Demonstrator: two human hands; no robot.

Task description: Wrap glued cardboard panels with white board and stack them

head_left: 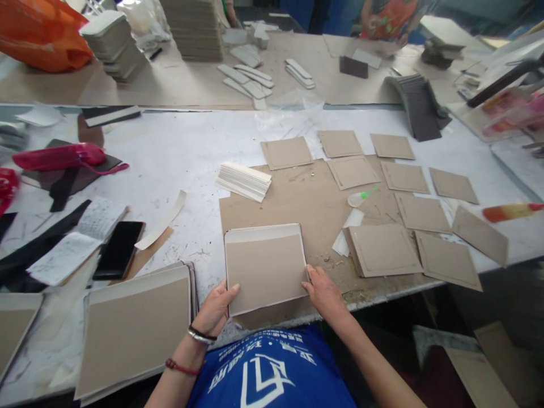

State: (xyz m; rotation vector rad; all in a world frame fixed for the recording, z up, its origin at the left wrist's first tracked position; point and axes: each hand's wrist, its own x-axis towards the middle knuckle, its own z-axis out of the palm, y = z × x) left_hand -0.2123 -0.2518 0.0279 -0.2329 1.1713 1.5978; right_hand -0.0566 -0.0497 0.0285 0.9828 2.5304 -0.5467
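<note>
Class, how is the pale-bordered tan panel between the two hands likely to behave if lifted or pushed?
The tan panel is probably fairly stiff, since it looks flat between the left hand and right hand. Its broad, low shape suggests it would slide rather than roll or tip. Its plain, smooth-looking face may be slightly slippery.

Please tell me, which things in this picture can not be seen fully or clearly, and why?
In the head view:
Left hand: some fingertips are hidden by the held board.
Notebook: its handwriting is too small and blurred to read.
Leftmost board: cut off by the left edge.
Orange bag: cut off by the top and left edges.
</note>
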